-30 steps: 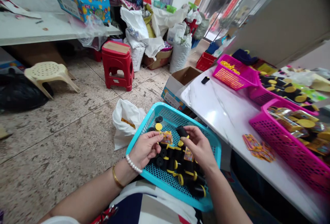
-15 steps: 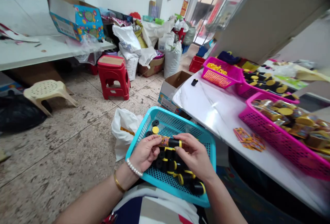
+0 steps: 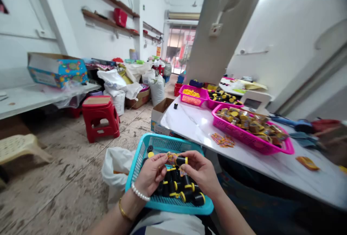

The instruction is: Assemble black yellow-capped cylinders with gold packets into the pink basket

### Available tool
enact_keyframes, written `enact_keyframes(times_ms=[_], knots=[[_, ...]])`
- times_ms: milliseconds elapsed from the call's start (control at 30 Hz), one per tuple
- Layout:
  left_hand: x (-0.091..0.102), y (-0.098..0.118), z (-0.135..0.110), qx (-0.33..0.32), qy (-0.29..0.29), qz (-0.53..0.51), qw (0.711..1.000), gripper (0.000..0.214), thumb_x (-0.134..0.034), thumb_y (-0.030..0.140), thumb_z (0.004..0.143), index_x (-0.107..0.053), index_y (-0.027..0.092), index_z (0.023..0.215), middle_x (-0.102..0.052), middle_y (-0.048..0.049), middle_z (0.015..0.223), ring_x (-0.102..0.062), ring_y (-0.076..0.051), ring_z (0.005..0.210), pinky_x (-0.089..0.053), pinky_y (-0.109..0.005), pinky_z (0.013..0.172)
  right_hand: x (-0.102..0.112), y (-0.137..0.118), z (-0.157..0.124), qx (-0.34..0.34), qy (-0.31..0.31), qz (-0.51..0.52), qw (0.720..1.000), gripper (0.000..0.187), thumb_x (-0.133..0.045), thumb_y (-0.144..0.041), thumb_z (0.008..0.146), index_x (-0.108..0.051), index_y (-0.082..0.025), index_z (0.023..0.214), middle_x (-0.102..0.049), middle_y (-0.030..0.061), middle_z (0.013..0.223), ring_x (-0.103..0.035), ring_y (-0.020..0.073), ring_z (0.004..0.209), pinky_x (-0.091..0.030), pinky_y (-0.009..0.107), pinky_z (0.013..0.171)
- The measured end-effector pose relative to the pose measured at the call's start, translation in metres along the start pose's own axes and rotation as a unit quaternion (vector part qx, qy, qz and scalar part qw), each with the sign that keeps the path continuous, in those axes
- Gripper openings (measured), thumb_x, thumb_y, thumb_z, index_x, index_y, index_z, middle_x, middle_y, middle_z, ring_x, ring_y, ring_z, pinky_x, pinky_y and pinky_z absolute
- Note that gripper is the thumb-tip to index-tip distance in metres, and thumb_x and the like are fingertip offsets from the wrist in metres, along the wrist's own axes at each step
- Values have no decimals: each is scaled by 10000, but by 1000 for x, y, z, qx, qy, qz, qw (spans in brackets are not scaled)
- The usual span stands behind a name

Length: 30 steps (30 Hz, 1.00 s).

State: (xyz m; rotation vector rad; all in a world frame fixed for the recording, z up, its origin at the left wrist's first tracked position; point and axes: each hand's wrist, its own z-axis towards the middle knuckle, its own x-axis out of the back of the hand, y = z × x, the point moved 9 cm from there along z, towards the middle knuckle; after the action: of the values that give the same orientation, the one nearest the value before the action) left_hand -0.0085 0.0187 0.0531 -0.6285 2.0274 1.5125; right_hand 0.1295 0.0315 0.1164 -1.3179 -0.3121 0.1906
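My left hand (image 3: pixel 152 172) pinches a small printed orange wrapper (image 3: pixel 171 158) between thumb and fingertips. In my right hand (image 3: pixel 202 172) is a small black canister (image 3: pixel 180 161) with a yellow rim, lying sideways. The canister's inner end meets the wrapper; how far one goes into the other is unclear. Both hands are over a turquoise plastic basket (image 3: pixel 173 139) at my lap. Beneath them lie several black-and-yellow canisters (image 3: pixel 187 181), partly covered by my fingers. Another bit of printed wrapper shows just under the held canister.
On the white table (image 3: pixel 189 125) at right lie printed wrappers (image 3: pixel 222 140) beside a pink basket (image 3: pixel 230 128) of wrapped pieces. Further back are pink baskets with yellow parts (image 3: pixel 191 92) and canisters (image 3: pixel 225 97). A white sack (image 3: pixel 116 162) and red stool (image 3: pixel 99 119) stand left.
My view has tilted up and turned right, so the room appears shifted left and lower. Both hands keep their hold; less of the black canister now shows between them.
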Motion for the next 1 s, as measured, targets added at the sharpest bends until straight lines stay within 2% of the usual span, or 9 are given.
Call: enact_keyframes(times_ms=[167, 367, 500, 567, 633, 700, 800, 900, 1000], knots=[[-25, 5, -3, -10, -34, 26, 999, 338, -800, 287, 671, -604, 134, 899, -570, 38, 636, -376, 1, 378, -198, -106, 299, 23, -14, -16, 18, 63, 48, 997, 282, -749, -303, 722, -640, -186, 954, -693, 34, 842, -664, 182, 778, -559, 300, 685], [-48, 12, -3, -16, -52, 71, 996, 413, -825, 268, 619, -585, 144, 932, -474, 91, 492, -342, -12, 356, -199, -103, 304, 41, -29, -31, 61, 98, 28, 993, 279, -736, -276, 738, -650, -184, 987, -698, 41, 904, -655, 167, 815, -538, 312, 763], [-52, 17, -2, -37, -31, 96, 994, 436, -834, 293, 610, -593, 157, 948, -589, 34, 693, -488, -24, 466, -299, -106, 360, 48, -37, -39, 80, 122, 1, 989, 290, -739, -282, 730, -660, -177, 989, -686, 32, 872, -631, 142, 743, -536, 285, 701], [-59, 13, -3, -21, -63, 120, 991, 430, -805, 353, 656, -602, 167, 986, -632, -16, 859, -570, -54, 578, -378, -128, 421, 47, -38, -41, 78, 121, 1, 990, 292, -736, -286, 730, -664, -174, 989, -682, 30, 849, -624, 140, 725, -542, 287, 688], [-70, 4, -6, 12, -128, 145, 981, 416, -771, 400, 694, -616, 158, 995, -641, -50, 912, -601, -89, 644, -422, -160, 469, 44, -37, -41, 75, 114, -3, 991, 284, -728, -278, 733, -675, -178, 994, -677, 28, 829, -626, 142, 718, -550, 283, 672], [-76, -2, -8, 32, -175, 161, 971, 386, -769, 396, 700, -636, 135, 951, -642, -56, 865, -599, -100, 657, -429, -174, 502, 42, -40, -41, 90, 107, -31, 990, 279, -718, -257, 737, -695, -195, 1008, -673, 48, 936, -637, 151, 777, -557, 276, 675], [-75, -2, -5, 21, -174, 176, 969, 349, -793, 352, 681, -650, 119, 897, -631, -33, 774, -579, -90, 634, -416, -175, 529, 41, -47, -43, 133, 103, -116, 979, 298, -693, -214, 756, -710, -246, 1052, -618, 60, 1107, -633, 160, 894, -554, 276, 732], [-78, -4, -2, 11, -171, 210, 963, 356, -799, 312, 679, -652, 107, 930, -650, -42, 770, -588, -97, 640, -430, -193, 572, 42, -52, -48, 160, 120, -201, 959, 402, -689, -162, 756, -677, -288, 1138, -639, 35, 1018, -629, 160, 911, -527, 307, 829], [-88, -5, 2, 7, -182, 242, 953, 362, -799, 293, 679, -651, 103, 951, -663, -44, 757, -595, -104, 630, -451, -219, 612, 47, -57, -52, 175, 153, -234, 944, 538, -698, -134, 739, -599, -282, 1247, -674, 22, 965, -635, 170, 921, -508, 334, 879]])
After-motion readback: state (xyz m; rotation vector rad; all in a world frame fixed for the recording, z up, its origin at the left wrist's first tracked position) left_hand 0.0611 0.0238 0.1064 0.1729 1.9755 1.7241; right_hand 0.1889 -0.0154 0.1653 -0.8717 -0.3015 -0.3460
